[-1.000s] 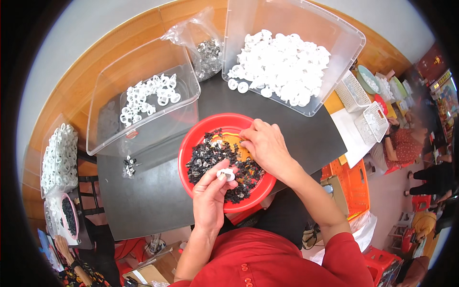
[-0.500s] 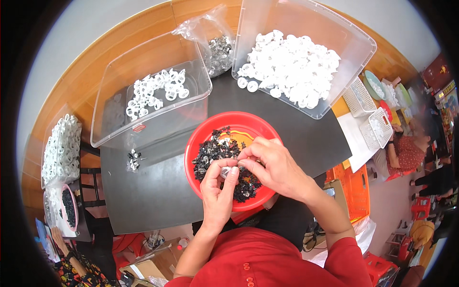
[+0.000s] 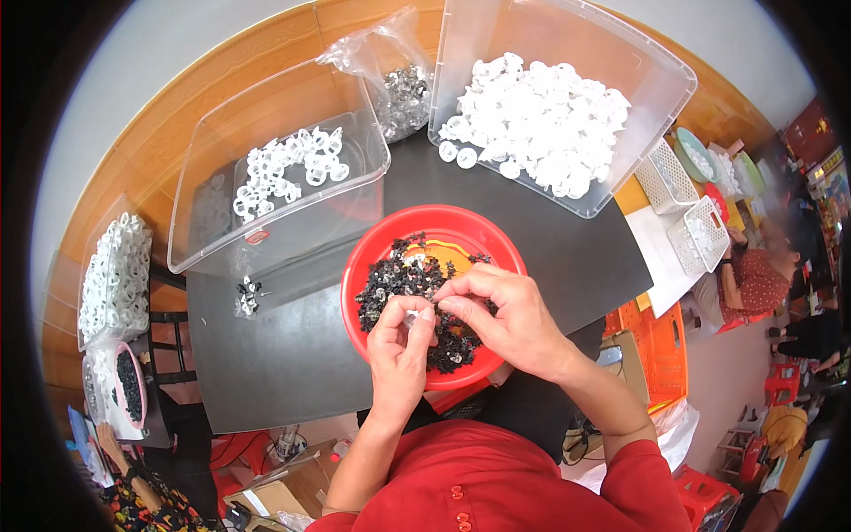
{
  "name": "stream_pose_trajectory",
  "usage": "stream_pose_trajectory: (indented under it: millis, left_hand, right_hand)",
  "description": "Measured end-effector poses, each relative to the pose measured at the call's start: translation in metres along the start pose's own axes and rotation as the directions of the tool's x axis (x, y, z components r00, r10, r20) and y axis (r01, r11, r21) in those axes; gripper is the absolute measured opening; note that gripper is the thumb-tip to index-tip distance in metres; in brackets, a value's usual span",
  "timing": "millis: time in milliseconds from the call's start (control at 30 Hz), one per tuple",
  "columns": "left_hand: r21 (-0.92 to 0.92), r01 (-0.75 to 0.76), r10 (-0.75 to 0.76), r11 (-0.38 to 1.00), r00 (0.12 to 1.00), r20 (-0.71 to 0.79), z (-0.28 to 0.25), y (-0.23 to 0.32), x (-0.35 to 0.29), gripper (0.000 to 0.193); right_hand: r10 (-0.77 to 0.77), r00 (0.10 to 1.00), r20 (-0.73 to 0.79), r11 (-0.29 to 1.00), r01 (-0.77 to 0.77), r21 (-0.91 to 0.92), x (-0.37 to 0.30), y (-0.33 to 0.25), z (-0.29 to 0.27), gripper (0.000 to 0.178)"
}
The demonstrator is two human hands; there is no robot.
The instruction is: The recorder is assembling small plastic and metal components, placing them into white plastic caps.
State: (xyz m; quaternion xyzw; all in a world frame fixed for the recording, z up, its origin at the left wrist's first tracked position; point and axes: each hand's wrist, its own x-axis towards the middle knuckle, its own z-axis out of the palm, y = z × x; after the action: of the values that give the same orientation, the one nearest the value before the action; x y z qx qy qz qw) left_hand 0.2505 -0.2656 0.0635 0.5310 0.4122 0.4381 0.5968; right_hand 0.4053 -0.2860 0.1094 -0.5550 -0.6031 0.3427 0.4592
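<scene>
Over a round red basin (image 3: 483, 229) my two hands meet, fingertips close together. My left hand (image 3: 399, 359) is closed around a small whitish part (image 3: 409, 321), mostly hidden by the fingers. With thumb and forefinger my right hand (image 3: 519, 321) pinches something too small to make out, right beside the left fingertips. Many small black pieces (image 3: 386, 282) mixed with clear and silvery bits lie in the basin, and its yellow-orange patterned bottom shows between them.
A clear bin (image 3: 377, 168) with white ring-shaped parts (image 3: 288, 164) stands at the back left. Another clear bin (image 3: 656, 66) at the back right leans, holding piled white parts (image 3: 550, 120). Between them sits a plastic bag (image 3: 403, 97). Loose black bits (image 3: 248, 297) lie on the dark table (image 3: 275, 372).
Both hands have shifted very slightly, and the whitish part is now more covered by my left fingers. My fingertips stay together over the basin.
</scene>
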Motion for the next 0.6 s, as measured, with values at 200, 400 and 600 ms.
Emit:
stream_pose_trajectory:
  millis: [200,400,600]
  left_hand:
    - [-0.226,0.102,-0.091,0.969,0.994,0.060,0.000,0.001,0.001,0.010]
    - [-0.208,0.115,-0.105,0.971,0.993,0.057,-0.001,0.001,0.001,0.013]
    - [-0.437,0.176,-0.135,0.882,0.983,0.124,0.000,0.008,0.002,0.024]
  right_hand:
    - [-0.329,0.942,0.064,0.881,0.331,-0.338,0.000,0.009,-0.008,0.007]
    - [-0.434,0.872,0.225,0.739,0.488,-0.465,0.001,0.009,-0.008,0.012]
    - [-0.421,0.902,0.091,0.801,0.417,-0.430,-0.003,0.007,-0.005,0.012]
